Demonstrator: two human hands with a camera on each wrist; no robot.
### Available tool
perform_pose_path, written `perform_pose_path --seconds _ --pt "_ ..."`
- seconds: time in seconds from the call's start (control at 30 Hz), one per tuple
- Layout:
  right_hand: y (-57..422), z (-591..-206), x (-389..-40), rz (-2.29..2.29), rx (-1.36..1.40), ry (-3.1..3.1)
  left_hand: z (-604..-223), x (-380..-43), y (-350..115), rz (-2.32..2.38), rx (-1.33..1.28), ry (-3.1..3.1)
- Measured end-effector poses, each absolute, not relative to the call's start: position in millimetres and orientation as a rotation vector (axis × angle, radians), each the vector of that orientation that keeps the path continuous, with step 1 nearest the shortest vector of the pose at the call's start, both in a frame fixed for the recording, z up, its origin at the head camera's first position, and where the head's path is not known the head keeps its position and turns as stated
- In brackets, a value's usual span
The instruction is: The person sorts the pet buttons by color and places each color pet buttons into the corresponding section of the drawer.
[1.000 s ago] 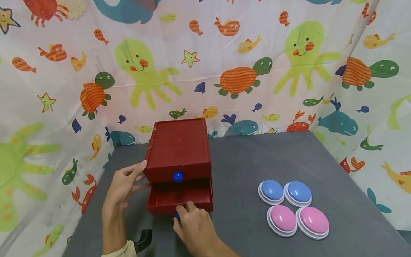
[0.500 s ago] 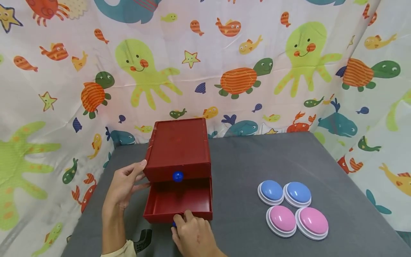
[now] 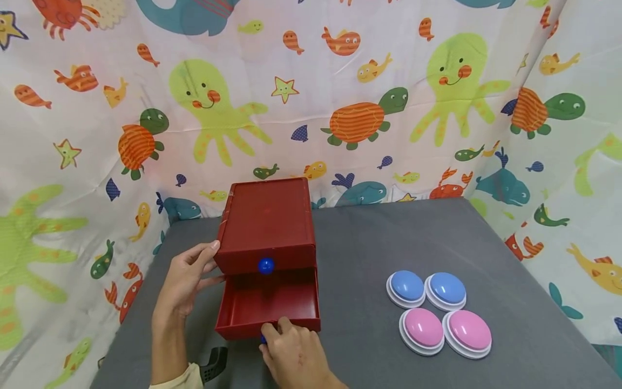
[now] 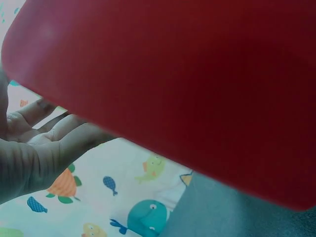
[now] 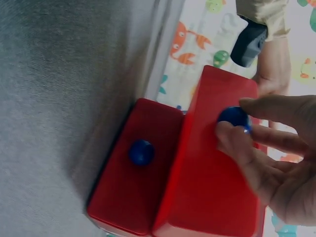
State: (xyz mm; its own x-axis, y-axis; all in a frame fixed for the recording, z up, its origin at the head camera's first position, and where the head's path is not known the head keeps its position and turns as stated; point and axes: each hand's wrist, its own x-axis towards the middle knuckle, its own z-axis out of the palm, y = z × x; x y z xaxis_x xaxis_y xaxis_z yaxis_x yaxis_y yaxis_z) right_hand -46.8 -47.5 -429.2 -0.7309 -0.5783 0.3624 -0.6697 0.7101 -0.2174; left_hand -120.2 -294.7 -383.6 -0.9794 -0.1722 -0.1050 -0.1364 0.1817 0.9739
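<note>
A dark red two-drawer box stands on the grey table. Its lower drawer is pulled out toward me, and the visible part of its inside holds nothing. My right hand pinches that drawer's blue knob between thumb and fingers, as the right wrist view shows. The upper drawer is closed, with its own blue knob in plain sight. At the box's left side, my left hand touches the front left edge with extended fingers. Red plastic fills most of the left wrist view, partly hiding the fingertips.
To the right on the table sit two blue domed buttons and two pink domed buttons on white bases, grouped together. A white curtain printed with sea animals hangs behind the table and along its sides.
The lower drawer has slid farther out toward me, with my right hand on its knob; it barely moves over the last half second. My left hand stays at the box's side.
</note>
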Motion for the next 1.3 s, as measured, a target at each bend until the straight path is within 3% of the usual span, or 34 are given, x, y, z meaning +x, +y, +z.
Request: perform_pose_path --seconds 0.17,0.3,0.47,0.67,0.93,1.3 --pt "-22.0 -405.3 -53.6 0.915 1.039 -2.922 -383.5 -120.4 -295.5 -1.972 0.249 -2.409" --pt "19.5 -378.8 -69.4 1.166 0.828 -2.903 -382.3 -119.0 -295.7 -1.983 0.197 -2.418" --pt "85.6 -372.3 -118.7 0.826 0.49 -2.951 -379.8 -117.9 -295.3 -1.981 0.215 -2.424" --pt "144.1 -408.9 -168.8 0.543 0.491 -3.257 -379.6 -118.9 -295.4 -1.989 0.257 -2.425" --pt "156.8 -442.9 -182.7 0.494 0.493 -3.357 -383.4 -118.3 -293.9 -1.997 0.271 -2.428" --pt "156.0 -447.3 -189.5 0.506 0.463 -3.32 -383.4 -117.0 -292.0 -1.999 0.292 -2.393"
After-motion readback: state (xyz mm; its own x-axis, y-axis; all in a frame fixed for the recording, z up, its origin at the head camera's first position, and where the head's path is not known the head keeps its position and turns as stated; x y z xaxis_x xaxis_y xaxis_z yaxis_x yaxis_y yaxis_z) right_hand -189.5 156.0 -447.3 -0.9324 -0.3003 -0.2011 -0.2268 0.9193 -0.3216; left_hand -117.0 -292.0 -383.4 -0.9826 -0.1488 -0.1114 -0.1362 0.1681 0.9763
